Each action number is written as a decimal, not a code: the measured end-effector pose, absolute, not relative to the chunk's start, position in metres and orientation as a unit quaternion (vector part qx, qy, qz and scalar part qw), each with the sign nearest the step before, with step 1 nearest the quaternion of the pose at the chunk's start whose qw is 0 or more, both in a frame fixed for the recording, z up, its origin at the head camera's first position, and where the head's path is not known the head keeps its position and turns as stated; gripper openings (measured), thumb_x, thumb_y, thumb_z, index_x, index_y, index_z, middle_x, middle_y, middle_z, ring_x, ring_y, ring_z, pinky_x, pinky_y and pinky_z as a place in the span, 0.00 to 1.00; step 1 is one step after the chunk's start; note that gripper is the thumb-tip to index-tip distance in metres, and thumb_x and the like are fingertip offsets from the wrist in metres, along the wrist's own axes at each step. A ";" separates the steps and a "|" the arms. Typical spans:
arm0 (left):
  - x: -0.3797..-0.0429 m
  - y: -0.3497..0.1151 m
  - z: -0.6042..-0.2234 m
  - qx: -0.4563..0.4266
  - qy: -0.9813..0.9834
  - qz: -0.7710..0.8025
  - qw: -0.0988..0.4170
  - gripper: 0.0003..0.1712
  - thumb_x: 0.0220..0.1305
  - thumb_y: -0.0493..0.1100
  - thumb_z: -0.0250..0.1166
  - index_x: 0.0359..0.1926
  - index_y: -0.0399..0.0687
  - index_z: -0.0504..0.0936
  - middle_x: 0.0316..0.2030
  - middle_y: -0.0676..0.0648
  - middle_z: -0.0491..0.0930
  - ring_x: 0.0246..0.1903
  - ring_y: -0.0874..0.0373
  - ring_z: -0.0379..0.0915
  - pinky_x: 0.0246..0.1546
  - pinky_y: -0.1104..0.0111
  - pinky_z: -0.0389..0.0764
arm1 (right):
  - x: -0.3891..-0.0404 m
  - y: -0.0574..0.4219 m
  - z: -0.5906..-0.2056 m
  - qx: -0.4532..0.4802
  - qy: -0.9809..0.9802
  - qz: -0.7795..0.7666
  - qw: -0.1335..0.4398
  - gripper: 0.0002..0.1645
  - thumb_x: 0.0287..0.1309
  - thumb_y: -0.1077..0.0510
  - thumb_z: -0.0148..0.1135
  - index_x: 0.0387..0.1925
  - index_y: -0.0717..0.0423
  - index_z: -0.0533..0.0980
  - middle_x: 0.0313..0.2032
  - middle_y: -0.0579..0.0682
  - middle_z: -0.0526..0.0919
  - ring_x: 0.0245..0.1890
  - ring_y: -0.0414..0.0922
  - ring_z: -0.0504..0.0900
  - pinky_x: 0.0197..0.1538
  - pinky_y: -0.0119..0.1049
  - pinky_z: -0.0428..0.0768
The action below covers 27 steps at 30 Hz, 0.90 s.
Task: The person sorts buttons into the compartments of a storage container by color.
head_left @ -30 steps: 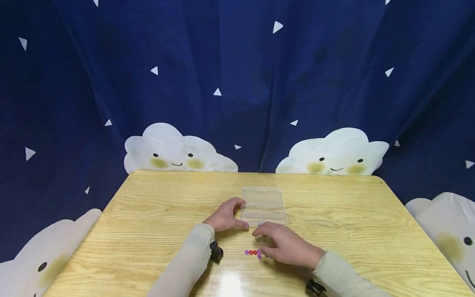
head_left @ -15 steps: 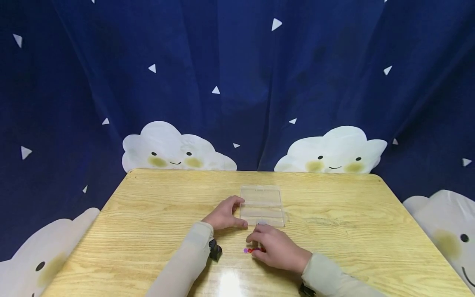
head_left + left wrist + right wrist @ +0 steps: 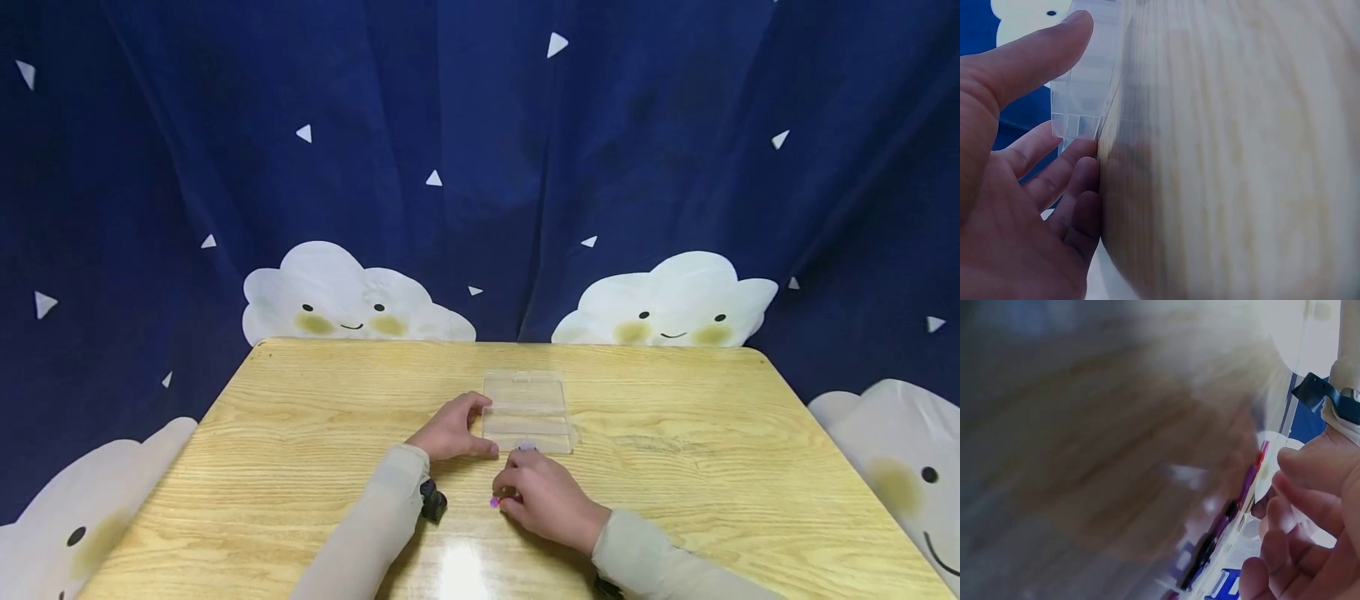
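Note:
A clear plastic box [image 3: 525,390] lies with its lid spread open on the wooden table. My left hand [image 3: 452,429] rests at its left side, thumb by the near corner and fingers along the edge. In the left wrist view, fingertips touch or nearly touch the box [image 3: 1082,87]. My right hand [image 3: 553,496] is low over the table just in front of the box, fingers loosely curled. A small purple disc [image 3: 494,502] shows beside its thumb. The right wrist view has a row of small red, purple and dark discs [image 3: 1249,481]; nothing clearly shows between my fingertips.
The wooden table [image 3: 337,392] ends at a dark blue curtain [image 3: 480,167] printed with clouds and triangles. Black wrist straps [image 3: 432,500] sit over pale sleeves. A blue piece [image 3: 1229,584] shows low in the right wrist view, its kind unclear.
My right hand has moved left along the row of small discs, its fingers drawing closer together and covering most of them. My left hand has stayed by the box.

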<state>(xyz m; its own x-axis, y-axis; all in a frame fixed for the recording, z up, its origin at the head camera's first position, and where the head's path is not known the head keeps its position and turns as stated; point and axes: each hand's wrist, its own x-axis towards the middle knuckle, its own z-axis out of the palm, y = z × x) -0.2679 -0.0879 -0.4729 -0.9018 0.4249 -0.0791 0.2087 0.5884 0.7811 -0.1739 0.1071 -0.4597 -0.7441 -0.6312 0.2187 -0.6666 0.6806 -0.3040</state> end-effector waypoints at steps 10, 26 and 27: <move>-0.269 -0.089 -0.471 0.183 0.883 0.412 0.132 0.44 0.49 0.46 0.80 0.65 0.45 0.70 0.56 0.42 0.75 0.55 0.50 0.70 0.59 0.55 0.72 | -0.175 0.100 -0.460 0.345 -0.920 0.182 0.034 0.03 0.53 0.59 0.72 0.29 0.46 0.87 0.30 0.39 0.79 0.30 0.32 0.69 0.32 0.23 0.70; -0.270 -0.088 -0.471 0.177 0.881 0.417 0.137 0.44 0.49 0.47 0.79 0.66 0.46 0.70 0.58 0.43 0.74 0.56 0.49 0.69 0.59 0.54 0.72 | -0.179 0.098 -0.463 0.334 -0.922 0.193 0.021 0.05 0.51 0.60 0.74 0.26 0.46 0.86 0.28 0.39 0.79 0.30 0.33 0.70 0.32 0.24 0.70; -0.270 -0.088 -0.471 0.177 0.881 0.417 0.136 0.44 0.49 0.47 0.79 0.66 0.46 0.70 0.58 0.43 0.74 0.56 0.49 0.69 0.59 0.54 0.72 | -0.179 0.097 -0.463 0.333 -0.923 0.192 0.020 0.05 0.51 0.60 0.74 0.26 0.46 0.85 0.28 0.39 0.78 0.30 0.33 0.70 0.32 0.24 0.70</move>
